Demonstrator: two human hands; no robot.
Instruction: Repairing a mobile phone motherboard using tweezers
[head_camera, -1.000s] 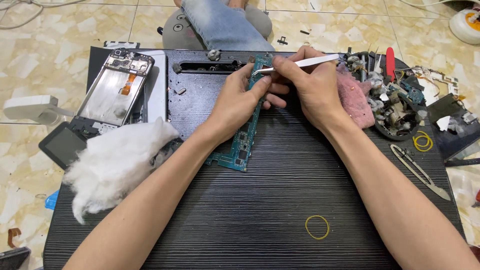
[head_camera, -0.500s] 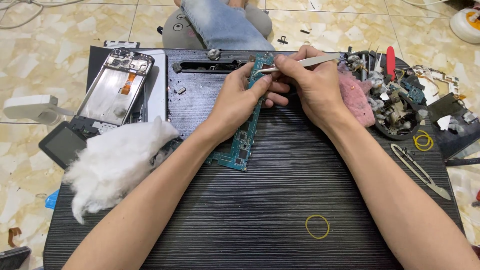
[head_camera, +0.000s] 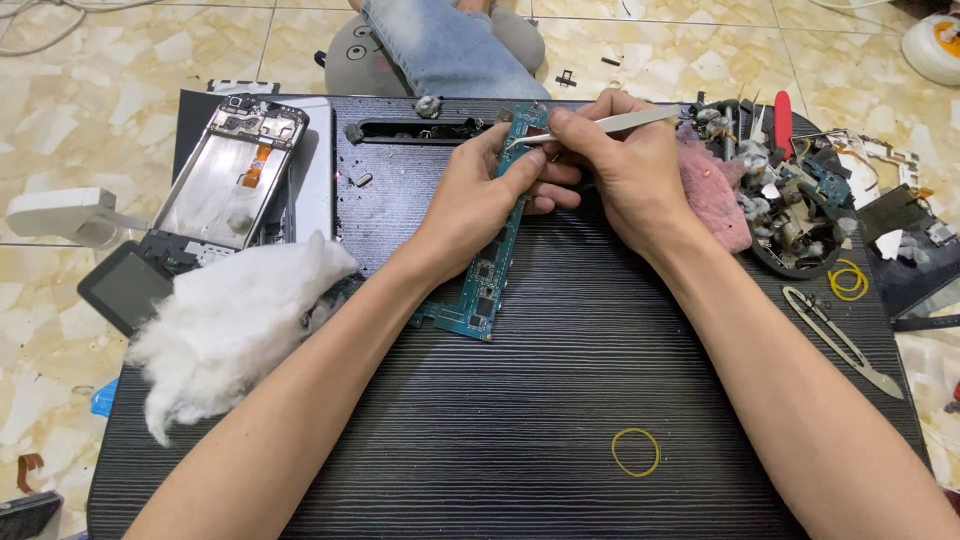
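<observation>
Pinched in the right hand, silver tweezers probably touch the far end of the teal circuit board; left hand grips it tilted, bracing, mid-table.

A long green circuit board is lying slantwise on the dark ribbed wooden tabletop, its far end sitting between the left hand and the right hand. Thin metal tweezers are resting in the right hand, tips touching the board's far end. A fluffy white cotton wad is lying left of the board, with an opened silver phone frame behind it. A yellow rubber band is lying nearer, to the right.
</observation>
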